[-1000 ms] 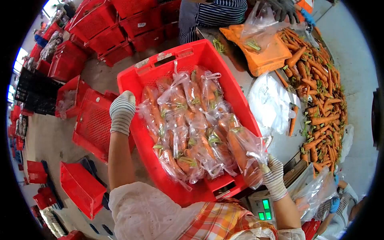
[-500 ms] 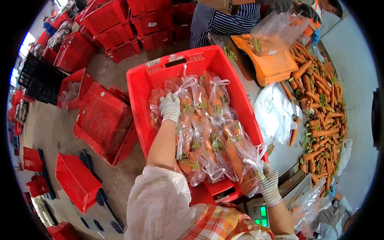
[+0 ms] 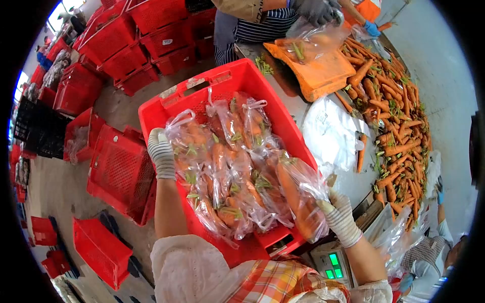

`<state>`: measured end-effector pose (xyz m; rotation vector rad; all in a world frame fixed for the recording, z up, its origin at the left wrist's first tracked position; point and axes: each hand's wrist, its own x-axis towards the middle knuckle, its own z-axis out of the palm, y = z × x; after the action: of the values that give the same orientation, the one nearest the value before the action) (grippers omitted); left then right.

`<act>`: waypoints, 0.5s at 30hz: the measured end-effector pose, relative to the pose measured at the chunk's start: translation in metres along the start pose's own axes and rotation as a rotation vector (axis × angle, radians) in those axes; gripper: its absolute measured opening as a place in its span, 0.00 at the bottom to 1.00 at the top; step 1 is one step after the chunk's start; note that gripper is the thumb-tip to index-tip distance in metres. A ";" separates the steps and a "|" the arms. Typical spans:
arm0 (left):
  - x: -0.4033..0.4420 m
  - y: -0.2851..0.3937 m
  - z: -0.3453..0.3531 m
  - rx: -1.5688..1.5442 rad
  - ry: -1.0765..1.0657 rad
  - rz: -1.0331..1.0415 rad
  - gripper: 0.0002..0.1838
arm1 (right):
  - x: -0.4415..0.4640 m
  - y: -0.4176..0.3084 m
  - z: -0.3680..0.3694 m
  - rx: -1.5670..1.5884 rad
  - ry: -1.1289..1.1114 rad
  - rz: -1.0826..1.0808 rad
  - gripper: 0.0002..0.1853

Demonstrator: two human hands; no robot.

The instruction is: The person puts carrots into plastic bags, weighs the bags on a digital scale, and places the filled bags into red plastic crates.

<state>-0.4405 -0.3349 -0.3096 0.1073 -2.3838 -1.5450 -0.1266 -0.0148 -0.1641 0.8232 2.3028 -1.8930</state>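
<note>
Clear bags of carrots point(image 3: 222, 156) lie in rows in a red crate point(image 3: 268, 86). My left hand point(image 3: 161, 153), in a striped glove, is at the crate's left side beside the leftmost bag; its fingers are bent together, partly against the bag and rim, and what they grip is hard to make out. My right hand point(image 3: 341, 217), gloved too, is closed on the end of a bag of carrots point(image 3: 298, 197) lying across the crate's near right corner. Below that hand, a scale point(image 3: 333, 266) shows green displays.
Loose carrots point(image 3: 399, 136) are heaped on the right. An orange scoop tray point(image 3: 316, 70) and white plastic bags point(image 3: 331, 134) lie beyond the crate. A co-worker's gray-gloved hands point(image 3: 318, 11) hold a bag there. Empty red crates point(image 3: 121, 171) stand on the left floor.
My left hand reached in among the bags and is now back at the crate's left side. The left bags have shifted. My right hand stays on its bag.
</note>
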 end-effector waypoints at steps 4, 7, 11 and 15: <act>0.002 -0.008 -0.006 -0.156 0.008 -0.081 0.10 | 0.040 -0.045 0.016 -0.138 -0.158 -0.026 0.21; 0.002 -0.008 -0.009 0.170 -0.054 -0.005 0.10 | 0.083 -0.058 0.047 0.105 -0.315 -0.148 0.19; 0.001 -0.002 -0.015 0.271 -0.107 0.033 0.09 | 0.130 -0.069 0.083 0.139 -0.224 -0.192 0.21; 0.002 0.001 -0.025 0.338 -0.251 0.088 0.10 | 0.125 -0.064 0.071 0.171 -0.161 -0.081 0.20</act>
<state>-0.4348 -0.3570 -0.2991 -0.1269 -2.7875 -1.1625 -0.2812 -0.0415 -0.1696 0.5737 2.1355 -2.1278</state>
